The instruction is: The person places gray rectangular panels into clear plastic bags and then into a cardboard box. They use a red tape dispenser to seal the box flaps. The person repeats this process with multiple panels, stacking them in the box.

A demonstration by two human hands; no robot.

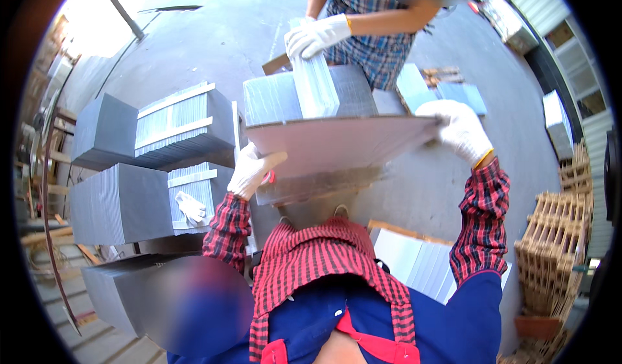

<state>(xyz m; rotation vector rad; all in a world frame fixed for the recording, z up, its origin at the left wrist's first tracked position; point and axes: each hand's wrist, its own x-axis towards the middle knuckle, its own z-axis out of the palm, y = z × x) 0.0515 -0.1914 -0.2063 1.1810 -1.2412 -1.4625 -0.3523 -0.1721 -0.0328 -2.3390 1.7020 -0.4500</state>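
A wide, flat pinkish-grey panel point(343, 147) with a thin dark edge is tilted in front of me, between my hands. My left hand point(251, 171), in a white work glove, grips its left end with the thumb on the near face. My right hand point(457, 131), gloved the same way, is closed on the far right corner; its fingertips are partly hidden. Just beyond the panel stands a block of grey sheets point(269, 96) on edge. A co-worker's white-gloved hand point(317, 37) rests on a pale bundle of thin sheets point(316, 89) on top.
Stacks of grey slabs point(120, 202) stand on the left, some with pale strips point(175, 102) across them. A spare white glove point(190, 207) lies on one stack. Wooden crates point(554, 234) line the right. Pale panels point(408, 257) lie low beside my right side.
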